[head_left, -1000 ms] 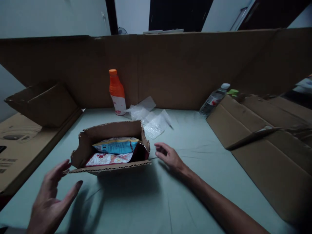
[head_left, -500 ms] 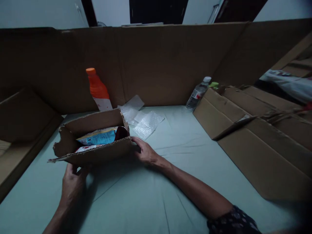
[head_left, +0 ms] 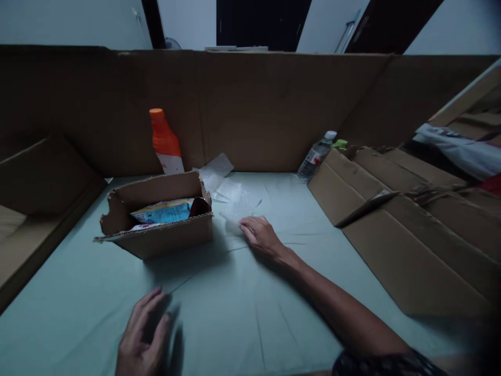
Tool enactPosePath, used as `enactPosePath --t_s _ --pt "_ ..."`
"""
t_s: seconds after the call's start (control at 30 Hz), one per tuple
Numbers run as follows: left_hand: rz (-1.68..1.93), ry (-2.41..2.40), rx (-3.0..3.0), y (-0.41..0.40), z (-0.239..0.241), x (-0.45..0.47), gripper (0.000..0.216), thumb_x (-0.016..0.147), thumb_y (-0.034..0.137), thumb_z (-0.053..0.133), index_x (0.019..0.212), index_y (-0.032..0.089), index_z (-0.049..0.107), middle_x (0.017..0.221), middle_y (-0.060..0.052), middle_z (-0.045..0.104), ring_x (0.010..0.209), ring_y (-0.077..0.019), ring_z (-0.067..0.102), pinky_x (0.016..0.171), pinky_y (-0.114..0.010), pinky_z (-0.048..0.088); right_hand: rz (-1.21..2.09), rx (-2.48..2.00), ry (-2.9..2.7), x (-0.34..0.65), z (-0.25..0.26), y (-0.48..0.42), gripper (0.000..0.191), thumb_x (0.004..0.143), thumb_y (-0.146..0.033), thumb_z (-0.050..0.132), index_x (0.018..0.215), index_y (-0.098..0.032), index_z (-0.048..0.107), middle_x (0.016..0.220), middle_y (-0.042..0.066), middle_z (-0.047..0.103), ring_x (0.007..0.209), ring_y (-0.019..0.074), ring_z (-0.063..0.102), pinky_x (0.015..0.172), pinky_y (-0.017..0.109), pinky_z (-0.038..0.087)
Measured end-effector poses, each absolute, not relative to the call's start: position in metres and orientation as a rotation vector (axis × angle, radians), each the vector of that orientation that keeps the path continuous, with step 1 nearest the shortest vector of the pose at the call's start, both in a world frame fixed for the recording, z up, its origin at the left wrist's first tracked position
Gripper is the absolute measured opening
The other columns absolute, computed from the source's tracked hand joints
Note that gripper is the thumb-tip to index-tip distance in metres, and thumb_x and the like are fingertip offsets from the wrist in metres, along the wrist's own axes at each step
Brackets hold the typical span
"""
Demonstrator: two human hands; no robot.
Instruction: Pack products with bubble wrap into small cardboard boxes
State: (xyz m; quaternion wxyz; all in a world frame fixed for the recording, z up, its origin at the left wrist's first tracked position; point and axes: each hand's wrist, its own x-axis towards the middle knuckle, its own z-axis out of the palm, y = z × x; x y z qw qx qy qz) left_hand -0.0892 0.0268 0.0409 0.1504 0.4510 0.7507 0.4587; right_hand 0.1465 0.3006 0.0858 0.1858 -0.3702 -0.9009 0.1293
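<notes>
A small open cardboard box (head_left: 168, 241) stands on the pale green cloth, with a blue snack packet (head_left: 163, 211) and a dark red packet (head_left: 200, 207) inside. My right hand (head_left: 261, 236) rests just right of the box, its fingertips on a sheet of bubble wrap (head_left: 239, 205); the fingers are curled over its near edge. My left hand (head_left: 143, 337) lies low at the front, fingers stretched out flat above the cloth, holding nothing, well clear of the box.
An orange-capped bottle (head_left: 165, 142) stands behind the box against a tall cardboard wall (head_left: 274, 104). A clear water bottle (head_left: 315, 154) leans by flattened cardboard (head_left: 399, 224) on the right. More cardboard (head_left: 35, 193) lies at the left.
Both hands have let go of the box. My right hand moved right onto the bubble wrap. My left hand dropped back toward me and opened.
</notes>
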Motion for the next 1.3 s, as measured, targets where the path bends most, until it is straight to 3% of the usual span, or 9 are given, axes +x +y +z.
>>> enactPosePath --t_s 0.2,0.33,0.47,0.6,0.7,0.83,1.0,1.13,1.3 --pt "1.193 1.745 1.875 0.042 0.058 -0.036 0.065 0.089 0.024 0.062 0.149 0.032 0.04 0.152 -0.011 0.049 0.14 -0.0285 0.048 0.11 -0.051 0.047 1.13 -0.623 -2.589 0.204 0.113 0.199 0.023 0.098 -0.026 0.048 0.104 -0.021 0.07 0.103 0.005 0.074 0.095 0.0197 0.066 0.09 0.036 0.048" --pt "0.967 1.662 1.754 0.053 0.059 -0.011 0.048 0.092 0.027 0.055 0.14 0.024 0.051 0.122 -0.01 0.069 0.104 -0.0222 0.067 0.086 -0.038 0.059 1.385 -0.744 -2.551 0.213 0.104 0.168 0.022 0.098 -0.024 0.049 0.096 -0.018 0.07 0.087 0.003 0.072 0.079 0.0157 0.063 0.074 0.028 0.048" --pt "0.852 1.842 1.682 0.06 0.047 -0.001 0.051 0.087 0.027 0.058 0.137 0.015 0.054 0.099 -0.009 0.072 0.081 -0.0215 0.066 0.075 -0.038 0.057 0.829 -0.966 -2.455 0.222 0.088 0.149 0.018 0.098 -0.024 0.052 0.105 -0.017 0.067 0.099 0.008 0.072 0.09 0.0211 0.064 0.081 0.035 0.047" --pt "0.862 1.939 1.734 0.062 0.04 0.003 0.055 0.087 0.024 0.058 0.141 0.015 0.051 0.089 -0.008 0.069 0.081 -0.0248 0.063 0.08 -0.044 0.053 0.409 -0.796 -2.5 0.221 0.076 0.125 0.019 0.096 -0.026 0.058 0.111 -0.017 0.066 0.105 0.011 0.071 0.098 0.0251 0.062 0.085 0.039 0.045" --pt "0.911 1.958 1.815 0.055 0.043 0.003 0.051 0.09 0.028 0.058 0.139 0.015 0.051 0.101 -0.012 0.069 0.093 -0.0271 0.063 0.087 -0.046 0.052 0.297 -0.696 -2.687 0.21 0.067 0.117 0.025 0.095 -0.029 0.063 0.116 -0.016 0.065 0.114 0.013 0.068 0.101 0.027 0.059 0.085 0.04 0.043" --pt "0.975 1.791 2.041 0.033 0.052 -0.001 0.05 0.092 0.036 0.061 0.138 0.021 0.051 0.134 -0.014 0.06 0.123 -0.0282 0.054 0.104 -0.047 0.044 0.403 -0.738 -2.671 0.202 0.06 0.118 0.015 0.098 -0.02 0.056 0.106 -0.017 0.069 0.101 0.01 0.073 0.093 0.0222 0.062 0.084 0.037 0.041" --pt "0.944 1.739 2.13 0.015 0.047 0.0 0.039 0.097 0.02 0.05 0.136 0.021 0.05 0.092 -0.005 0.069 0.085 -0.0198 0.06 0.08 -0.036 0.051 0.864 -0.8 -2.604 0.21 0.064 0.112 0.019 0.099 -0.021 0.055 0.11 -0.02 0.07 0.101 0.004 0.076 0.092 0.0185 0.068 0.085 0.034 0.044" --pt "0.93 1.87 2.079 0.025 0.04 0.004 0.038 0.094 0.019 0.053 0.132 0.016 0.054 0.092 -0.008 0.067 0.083 -0.0238 0.059 0.077 -0.041 0.05 0.482 -0.868 -2.544 0.215 0.069 0.103 0.027 0.095 -0.022 0.059 0.121 -0.019 0.065 0.114 0.012 0.07 0.105 0.0257 0.062 0.09 0.04 0.043" --pt "0.97 1.793 2.134 0.027 0.045 0.002 0.037 0.095 0.025 0.054 0.131 0.018 0.056 0.119 -0.014 0.065 0.11 -0.0277 0.057 0.094 -0.047 0.047 0.299 -0.729 -2.725 0.21 0.067 0.101 0.022 0.093 -0.026 0.065 0.114 -0.018 0.066 0.113 0.012 0.07 0.103 0.0268 0.06 0.09 0.042 0.042"
